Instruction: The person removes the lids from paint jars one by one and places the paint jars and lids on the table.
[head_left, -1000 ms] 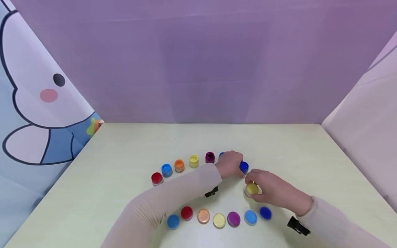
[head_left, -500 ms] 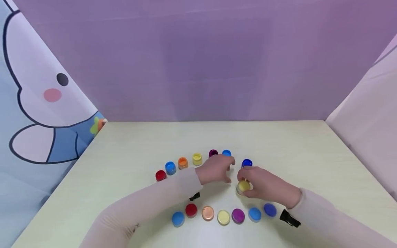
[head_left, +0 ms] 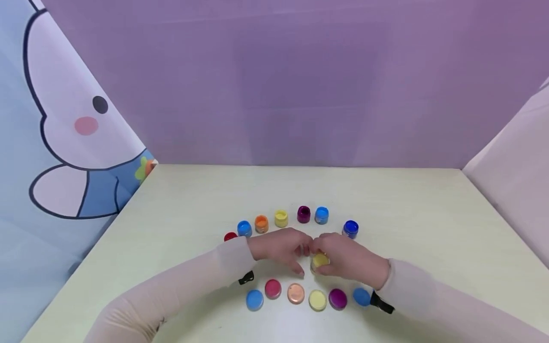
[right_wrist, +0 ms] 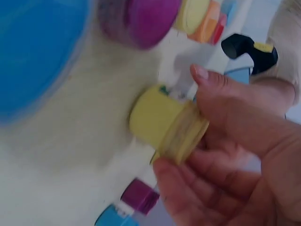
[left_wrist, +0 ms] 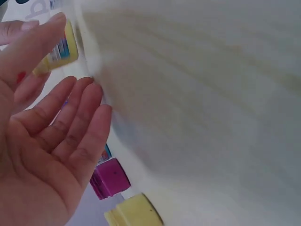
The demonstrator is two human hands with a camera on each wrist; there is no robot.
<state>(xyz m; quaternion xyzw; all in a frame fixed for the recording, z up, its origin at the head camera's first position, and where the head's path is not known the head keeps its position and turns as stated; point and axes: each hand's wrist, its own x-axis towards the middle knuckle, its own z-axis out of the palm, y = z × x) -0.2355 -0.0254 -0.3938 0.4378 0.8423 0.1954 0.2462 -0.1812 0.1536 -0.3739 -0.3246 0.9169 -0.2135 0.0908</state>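
My right hand (head_left: 347, 257) pinches a small yellow paint jar (head_left: 320, 261) by its lid end, thumb on one side and fingers on the other. The same jar (right_wrist: 157, 120) shows its yellow body and ridged lid in the right wrist view. Just left of it is my left hand (head_left: 280, 247), its fingers relaxed and slightly bent, holding nothing. In the left wrist view, the left palm (left_wrist: 47, 155) faces the camera, and the labelled yellow jar (left_wrist: 70, 44) shows beyond the thumb.
Behind the hands, lidless jars curve in an arc, among them orange (head_left: 261, 224), purple (head_left: 303, 214) and dark blue (head_left: 350, 229) ones. In front lies a row of lids, including blue (head_left: 255, 300), peach (head_left: 296, 293) and purple (head_left: 338, 299) ones. A purple wall covering (head_left: 309, 85) rises behind the table (head_left: 206, 190).
My left hand has drawn back from the dark blue jar, moving left and nearer. My right hand has carried the yellow jar left, close to the left fingers.
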